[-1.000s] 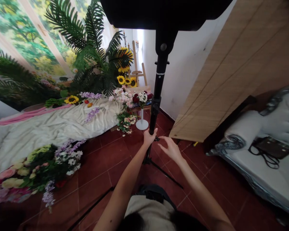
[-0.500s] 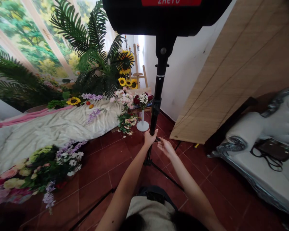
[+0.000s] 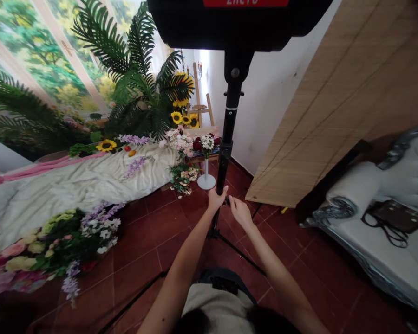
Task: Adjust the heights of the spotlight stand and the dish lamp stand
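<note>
A black light stand rises upright in front of me, carrying a large black lamp head with a red label at the top of the view. My left hand is wrapped round its pole, low down, above the spread legs. Just to the right, my right hand has its thumb and fingers pinched at a small dark knob on the side of the pole. The fingers partly cover the knob.
Stand legs spread across red floor tiles. Flowers and a cream-draped platform are left; a white-based flower stand is ahead. A wooden panel and a pale sofa with a brown bag stand right.
The fingers of my right hand have curled in and turned at the knob. My left hand keeps its hold on the pole, and the stand looks unmoved.
</note>
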`<state>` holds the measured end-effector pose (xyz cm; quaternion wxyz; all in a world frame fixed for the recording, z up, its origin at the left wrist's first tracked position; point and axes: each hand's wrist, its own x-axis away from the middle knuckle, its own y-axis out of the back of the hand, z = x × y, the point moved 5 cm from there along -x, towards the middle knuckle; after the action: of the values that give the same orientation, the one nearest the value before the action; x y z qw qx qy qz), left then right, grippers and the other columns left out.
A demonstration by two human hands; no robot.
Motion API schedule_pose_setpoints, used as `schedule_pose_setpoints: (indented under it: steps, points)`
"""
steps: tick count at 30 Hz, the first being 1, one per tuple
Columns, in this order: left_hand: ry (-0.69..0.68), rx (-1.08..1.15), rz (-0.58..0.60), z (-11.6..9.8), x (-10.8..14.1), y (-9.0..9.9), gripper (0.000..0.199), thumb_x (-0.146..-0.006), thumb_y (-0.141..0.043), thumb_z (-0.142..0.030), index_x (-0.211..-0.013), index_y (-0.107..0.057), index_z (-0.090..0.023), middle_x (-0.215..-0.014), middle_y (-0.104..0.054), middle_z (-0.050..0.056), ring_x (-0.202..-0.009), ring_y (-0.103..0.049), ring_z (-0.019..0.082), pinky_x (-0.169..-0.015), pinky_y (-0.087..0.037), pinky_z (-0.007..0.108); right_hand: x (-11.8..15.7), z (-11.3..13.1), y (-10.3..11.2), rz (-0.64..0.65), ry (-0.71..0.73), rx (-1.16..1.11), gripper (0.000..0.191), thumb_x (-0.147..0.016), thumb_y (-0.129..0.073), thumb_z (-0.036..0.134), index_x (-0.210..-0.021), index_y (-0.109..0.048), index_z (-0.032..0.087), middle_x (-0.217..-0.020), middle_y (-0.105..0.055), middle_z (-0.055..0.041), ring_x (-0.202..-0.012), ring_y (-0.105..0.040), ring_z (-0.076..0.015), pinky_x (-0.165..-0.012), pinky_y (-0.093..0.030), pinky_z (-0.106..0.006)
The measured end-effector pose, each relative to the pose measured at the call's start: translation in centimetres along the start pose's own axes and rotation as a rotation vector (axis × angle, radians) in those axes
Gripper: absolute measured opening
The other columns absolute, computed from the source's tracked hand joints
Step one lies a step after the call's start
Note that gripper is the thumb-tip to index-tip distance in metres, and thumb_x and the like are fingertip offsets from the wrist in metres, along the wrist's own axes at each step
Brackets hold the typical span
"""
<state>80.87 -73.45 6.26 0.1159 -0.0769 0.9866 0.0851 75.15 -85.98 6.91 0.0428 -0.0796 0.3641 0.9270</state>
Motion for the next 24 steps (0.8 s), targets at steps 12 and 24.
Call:
schedule_pose_setpoints:
  steps: [12,24]
  points:
    - [0.026,0.035,0.002,0.1,0.0,-0.1,0.041,-0.071,-0.058,-0.055,-0.06,-0.055,-0.016,-0.053,-0.058,0.002,-0.049,-0.053,0.012,-0.051,-0.04,0.022,-0.2,0.5,-3.4,0.416,-0.385,-1.339,0.033,-0.082,-0.038,0.022,-0.052,-0.027,0.024,-0.041,-0.027,0.0072,-0.035,-0.021,-0.0093,-0.036,-0.024,-0.02]
    - [0.049,0.074,0.009,0.1,0.1,0.0,0.039,-0.068,-0.061,-0.053,-0.061,-0.055,-0.015,-0.056,-0.056,0.0,-0.052,-0.051,0.011,-0.052,-0.04,0.023,0.7,-0.9,-0.6,0.001,-0.072,-0.226,0.042,-0.083,-0.039,0.06,-0.076,-0.055,0.022,-0.067,-0.06,-0.0023,-0.063,-0.058,-0.0178,-0.056,-0.042,-0.027]
